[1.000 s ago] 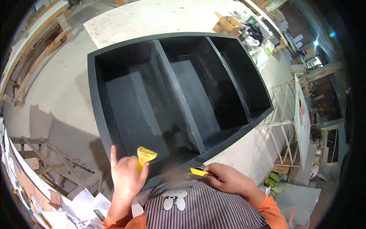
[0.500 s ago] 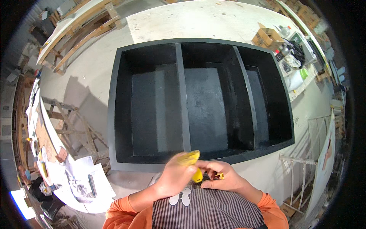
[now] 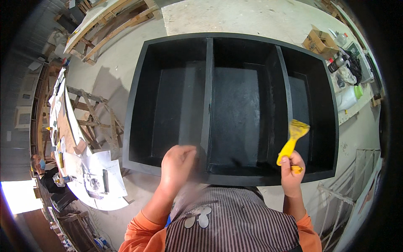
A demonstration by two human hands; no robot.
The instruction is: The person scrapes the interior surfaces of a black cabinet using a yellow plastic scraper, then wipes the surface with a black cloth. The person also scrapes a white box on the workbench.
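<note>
A large black wooden cabinet frame (image 3: 208, 105) lies before me, with two dividers making three deep compartments. Over its front right part, my right hand (image 3: 292, 174) is closed round the handle of a yellow scraper (image 3: 295, 135), whose dark-stained blade points up. A second small yellow piece (image 3: 297, 169) pokes out at the same hand's fingers; its kind is not clear. Near the front edge of the left compartment is my left hand (image 3: 176, 166), fingers curled together and slightly blurred. Whether anything lies inside them is hidden.
At the far right, a surface carries a cardboard box (image 3: 320, 42), a white jug with a green cap (image 3: 349, 97), and a dark spray can (image 3: 338, 63). Papers (image 3: 98, 176) cover a table on the left. A person (image 3: 46, 172) is at the far left. A metal rack (image 3: 348, 197) stands at right.
The yellow scraper, earlier at my left hand by the front edge, is now in my right hand. My hands have moved apart, and my view has shifted slightly.
</note>
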